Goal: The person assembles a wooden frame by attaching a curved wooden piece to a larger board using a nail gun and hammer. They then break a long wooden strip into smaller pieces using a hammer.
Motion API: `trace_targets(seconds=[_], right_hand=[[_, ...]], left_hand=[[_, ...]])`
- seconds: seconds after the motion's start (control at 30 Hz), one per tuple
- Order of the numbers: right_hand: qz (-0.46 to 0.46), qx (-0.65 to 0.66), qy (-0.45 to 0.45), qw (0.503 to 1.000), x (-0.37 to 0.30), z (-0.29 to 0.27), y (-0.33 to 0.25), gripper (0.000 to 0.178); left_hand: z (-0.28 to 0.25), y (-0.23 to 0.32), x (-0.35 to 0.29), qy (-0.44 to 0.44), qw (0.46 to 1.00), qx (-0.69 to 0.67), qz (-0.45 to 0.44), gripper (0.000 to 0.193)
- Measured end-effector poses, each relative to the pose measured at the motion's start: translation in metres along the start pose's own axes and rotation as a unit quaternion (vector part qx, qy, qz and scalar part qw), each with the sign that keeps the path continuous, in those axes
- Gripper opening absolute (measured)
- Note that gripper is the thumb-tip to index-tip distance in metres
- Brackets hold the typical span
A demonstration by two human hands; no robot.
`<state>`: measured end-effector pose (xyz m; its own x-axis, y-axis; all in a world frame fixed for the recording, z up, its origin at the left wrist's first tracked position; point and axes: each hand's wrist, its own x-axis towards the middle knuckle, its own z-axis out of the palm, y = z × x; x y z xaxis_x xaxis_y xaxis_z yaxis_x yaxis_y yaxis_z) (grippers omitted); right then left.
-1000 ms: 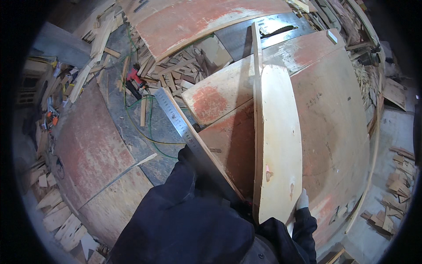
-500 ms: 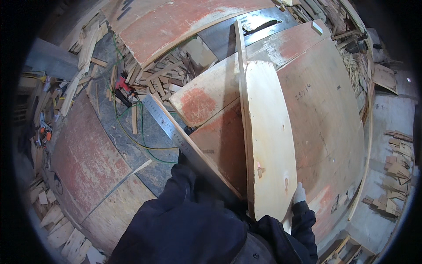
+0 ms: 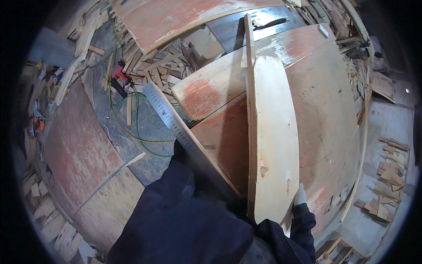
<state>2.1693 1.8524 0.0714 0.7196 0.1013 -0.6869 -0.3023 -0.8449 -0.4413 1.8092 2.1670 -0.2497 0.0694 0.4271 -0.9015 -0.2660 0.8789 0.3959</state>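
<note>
A long pale wooden board point(image 3: 276, 132) with knots lies in front of me, pointing away. Along its left side runs a long narrow wooden strip point(image 3: 251, 101). My right hand point(image 3: 300, 196), in a light glove, is closed on the board's right edge near my body; its thumb is hidden. To the left, a wooden bar with a steel ruler point(image 3: 169, 119) on its face slants from my body toward the far left. My left sleeve point(image 3: 176, 176) reaches up beside this bar. The left hand's fingers are hidden there, so their hold cannot be seen.
Beyond the strip's far end, a dark saw blade point(image 3: 270, 23) rises from a metal plate point(image 3: 226, 33). Worn reddish panels point(image 3: 325, 110) surround the board. Wood offcuts point(image 3: 165, 66), a red power tool point(image 3: 121, 78) and a green hose point(image 3: 138, 127) lie at the left.
The view has shifted slightly, so the board and strip appear a little farther right. My right hand keeps its place on the board's edge.
</note>
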Motion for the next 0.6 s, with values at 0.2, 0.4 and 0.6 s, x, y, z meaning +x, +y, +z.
trace_targets(seconds=[0.2,0.4,0.6], right_hand=[[-0.068,-0.137,0.000,0.988,0.012,-0.002,0.015,0.047],[-0.072,-0.242,-0.033,0.967,0.003,0.001,0.004,0.045],[0.002,0.120,-0.059,0.991,0.001,0.001,0.021,0.050]], left_hand=[[0.021,0.015,0.009,-0.007,1.000,0.003,0.015,0.038],[0.026,0.021,0.016,-0.013,1.000,0.008,0.027,0.038],[0.029,0.030,0.032,-0.041,0.996,0.049,0.058,0.038]])
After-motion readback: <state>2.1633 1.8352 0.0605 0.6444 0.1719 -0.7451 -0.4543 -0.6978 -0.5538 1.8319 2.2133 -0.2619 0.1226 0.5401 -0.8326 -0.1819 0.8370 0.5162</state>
